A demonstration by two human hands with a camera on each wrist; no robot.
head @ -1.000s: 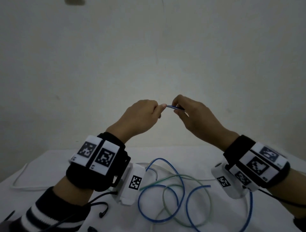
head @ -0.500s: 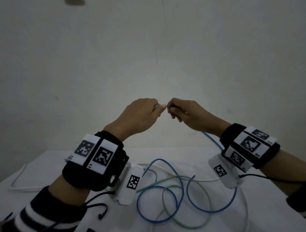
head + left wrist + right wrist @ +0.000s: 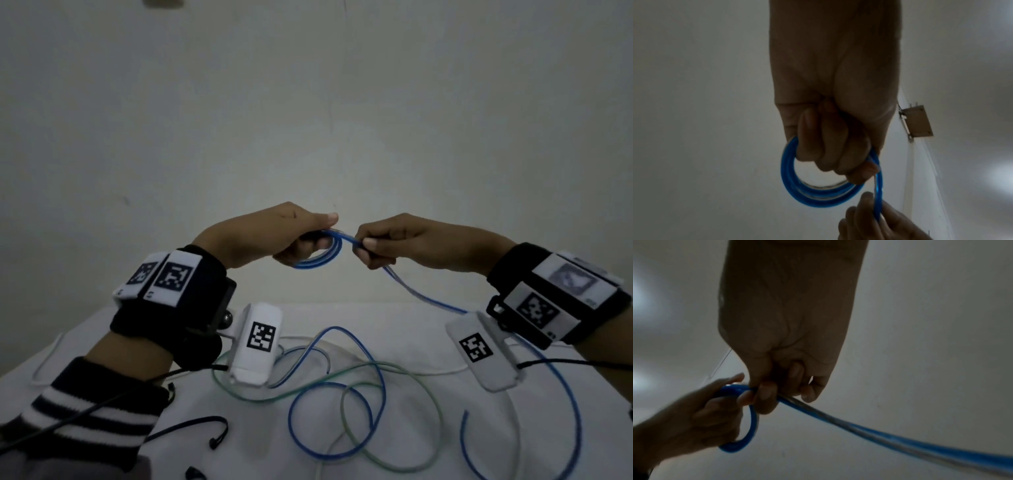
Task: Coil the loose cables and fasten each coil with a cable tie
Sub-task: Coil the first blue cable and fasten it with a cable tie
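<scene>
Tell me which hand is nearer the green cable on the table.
Left, though only slightly. The left hand holds the blue coil above the green cable; the right hand pinches the blue strand, above and farther right.

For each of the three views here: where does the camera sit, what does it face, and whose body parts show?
Head: on the head, facing forward and down; both hands, left hand and right hand, over the table.
Left wrist: along the left hand at the blue coil.
Right wrist: along the right hand at the blue cable.
Shared: both wrist views show the coil and the other hand.
</scene>
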